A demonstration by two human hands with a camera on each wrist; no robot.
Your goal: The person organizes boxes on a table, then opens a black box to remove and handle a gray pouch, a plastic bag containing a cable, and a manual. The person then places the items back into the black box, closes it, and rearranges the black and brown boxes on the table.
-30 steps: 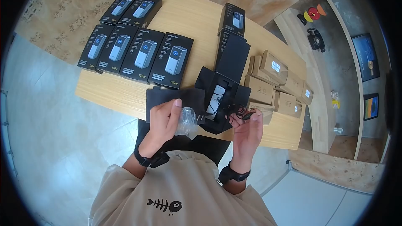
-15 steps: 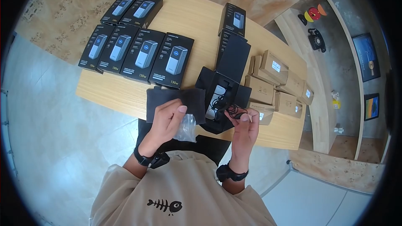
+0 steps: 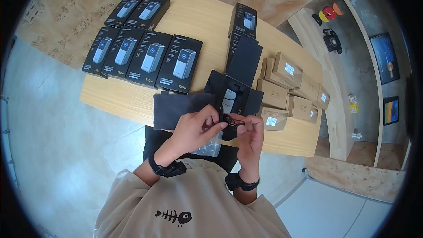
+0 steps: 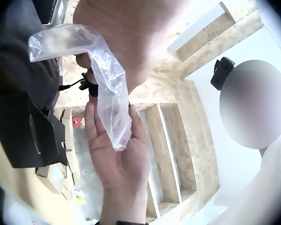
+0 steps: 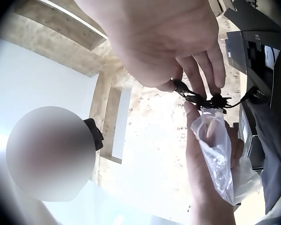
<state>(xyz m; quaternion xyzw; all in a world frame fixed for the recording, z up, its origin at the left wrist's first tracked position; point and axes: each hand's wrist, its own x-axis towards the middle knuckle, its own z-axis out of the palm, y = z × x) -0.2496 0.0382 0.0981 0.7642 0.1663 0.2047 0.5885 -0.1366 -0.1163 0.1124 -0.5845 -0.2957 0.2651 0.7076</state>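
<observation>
Cable (image 3: 229, 121) near box (image 3: 240, 101), device (image 3: 229, 98) inside box, cloth (image 3: 176, 111) left, cartons (image 3: 272, 94) right

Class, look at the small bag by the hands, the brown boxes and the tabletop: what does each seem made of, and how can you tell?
Bag: thin, clear, glossy plastic; it is see-through with bright creases.
Brown boxes: probably matte cardboard; plain brown, flat-sided.
Tabletop: pale, smooth wood or wood-look laminate; fine grain shows, but the core is unclear.

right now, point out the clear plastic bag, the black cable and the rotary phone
Clear plastic bag (image 4: 113, 93): left wrist view, on its middle
Black cable (image 5: 218, 101): right wrist view, on its bundle
Rotary phone (image 3: 333, 42): head view, on its body
</observation>
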